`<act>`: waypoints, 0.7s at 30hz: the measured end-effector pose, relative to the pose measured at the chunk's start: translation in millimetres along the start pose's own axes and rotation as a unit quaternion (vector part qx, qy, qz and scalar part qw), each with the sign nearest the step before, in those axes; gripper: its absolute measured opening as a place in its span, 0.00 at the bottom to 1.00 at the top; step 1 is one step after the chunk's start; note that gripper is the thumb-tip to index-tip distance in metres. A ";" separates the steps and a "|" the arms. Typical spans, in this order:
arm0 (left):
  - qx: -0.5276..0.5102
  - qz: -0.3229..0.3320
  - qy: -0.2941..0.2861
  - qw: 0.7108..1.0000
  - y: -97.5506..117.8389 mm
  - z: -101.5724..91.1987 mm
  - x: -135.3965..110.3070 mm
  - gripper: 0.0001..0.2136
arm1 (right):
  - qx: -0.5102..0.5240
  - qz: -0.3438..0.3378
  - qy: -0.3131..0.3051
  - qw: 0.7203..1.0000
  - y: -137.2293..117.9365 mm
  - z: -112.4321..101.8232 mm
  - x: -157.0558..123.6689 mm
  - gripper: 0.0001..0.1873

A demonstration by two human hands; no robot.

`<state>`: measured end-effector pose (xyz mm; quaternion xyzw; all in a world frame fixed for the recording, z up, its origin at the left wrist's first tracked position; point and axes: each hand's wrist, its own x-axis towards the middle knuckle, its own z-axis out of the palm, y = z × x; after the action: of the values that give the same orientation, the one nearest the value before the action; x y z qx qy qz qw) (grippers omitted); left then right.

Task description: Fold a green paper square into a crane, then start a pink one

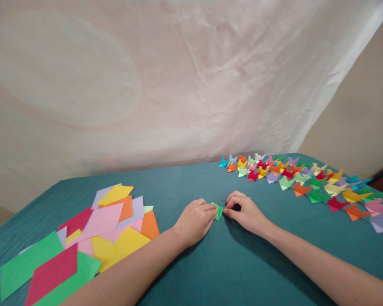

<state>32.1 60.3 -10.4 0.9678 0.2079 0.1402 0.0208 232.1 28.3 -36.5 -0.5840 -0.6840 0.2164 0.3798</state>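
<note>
A small piece of folded green paper [219, 211] is between my two hands near the middle of the table. My left hand [196, 221] is closed on its left side, with the fingers covering part of it. The thumb and forefinger of my right hand [244, 212] pinch its right corner. How the paper is folded underneath my left fingers is hidden.
Loose coloured paper sheets [102, 221] overlap in a pile at the left, partly behind my left forearm. Rows of small folded paper birds [301, 189] stand along the right side. A dark green cloth [185, 182] covers the table; a pale sheet [166, 85] hangs behind it.
</note>
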 end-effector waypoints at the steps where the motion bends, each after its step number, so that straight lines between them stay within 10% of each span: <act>1: -0.006 0.003 0.002 1.000 -0.7 0.7 0.2 0.11 | -0.002 -0.001 0.001 1.000 0.3 0.4 0.2 0.06; 21: -0.035 -0.013 -0.001 0.999 -1.0 -0.6 1.5 0.12 | -0.017 -0.010 -0.006 1.000 4.4 0.4 0.5 0.05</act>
<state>32.9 61.9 -9.6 0.9638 0.2159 0.1459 0.0565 234.6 29.8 -39.8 -0.5824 -0.6956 0.2044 0.3676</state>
